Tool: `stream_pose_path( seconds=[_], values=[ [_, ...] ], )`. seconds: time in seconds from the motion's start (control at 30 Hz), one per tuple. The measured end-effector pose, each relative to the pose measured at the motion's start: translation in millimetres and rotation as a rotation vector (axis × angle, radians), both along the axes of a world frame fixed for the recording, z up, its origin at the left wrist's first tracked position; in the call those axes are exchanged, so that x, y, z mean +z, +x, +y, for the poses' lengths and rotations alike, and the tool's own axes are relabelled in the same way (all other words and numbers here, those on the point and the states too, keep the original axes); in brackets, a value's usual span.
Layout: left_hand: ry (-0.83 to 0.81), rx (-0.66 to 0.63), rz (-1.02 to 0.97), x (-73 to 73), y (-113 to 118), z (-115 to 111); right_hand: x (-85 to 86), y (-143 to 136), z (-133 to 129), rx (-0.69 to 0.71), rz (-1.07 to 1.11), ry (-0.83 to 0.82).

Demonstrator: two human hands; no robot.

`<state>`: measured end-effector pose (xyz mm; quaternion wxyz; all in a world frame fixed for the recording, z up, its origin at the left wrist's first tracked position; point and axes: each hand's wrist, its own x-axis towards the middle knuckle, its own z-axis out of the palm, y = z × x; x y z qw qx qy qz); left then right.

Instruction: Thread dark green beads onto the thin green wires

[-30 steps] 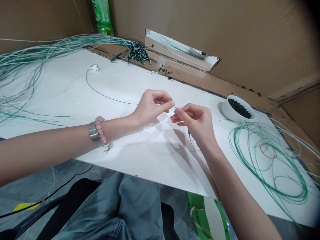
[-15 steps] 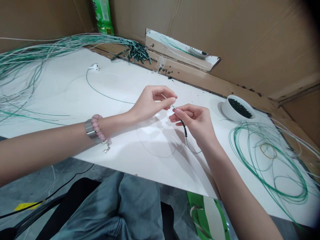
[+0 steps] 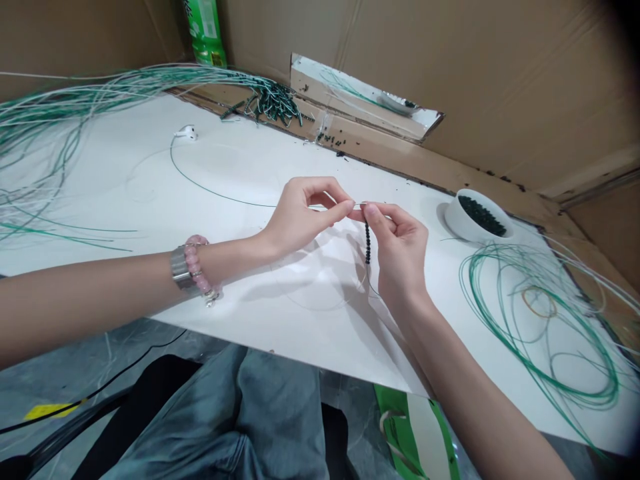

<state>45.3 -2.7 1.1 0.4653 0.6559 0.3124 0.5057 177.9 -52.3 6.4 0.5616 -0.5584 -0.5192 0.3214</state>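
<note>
Over the white board, my left hand (image 3: 306,215) pinches a thin green thread (image 3: 220,195) between thumb and fingertips. The thread trails left across the board to a white earbud (image 3: 187,133). Close beside it, my right hand (image 3: 403,248) has thumb and forefinger pressed together on the thread's other stretch. A short row of dark beads (image 3: 368,244) hangs down from those fingers, with bare thread below it. Only a small gap of thread shows between the two hands. Exactly what lies under the right fingertips is hidden.
At right stand a white bowl (image 3: 457,220) of dark beads and a coil of green thread (image 3: 543,363). A bundle of green and white strands (image 3: 100,100) with beaded ends (image 3: 275,103) covers the back left. A green bottle (image 3: 206,33) stands behind; cardboard walls enclose the board.
My right hand has risen slightly and moved right. The thread between the hands now runs nearly level, and the bead row hangs straighter down. My left hand has barely moved.
</note>
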Motion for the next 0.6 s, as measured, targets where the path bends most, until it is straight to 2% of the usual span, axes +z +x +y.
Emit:
stream_pose_path(
  seconds=[0.17,0.27,0.6],
  values=[
    [0.128,0.09,0.032,2.3,-0.5,-4.5,-0.8,-8.4,-1.5,-0.073,0.033,0.033],
    [0.248,0.123,0.119,4.2,-2.6,-4.4,-1.7,-10.0,-0.8,-0.057,0.11,0.024],
    [0.518,0.11,0.323,-3.2,-0.7,-3.0,-10.9,-7.7,0.8,-0.041,0.241,-0.072]
  ],
)
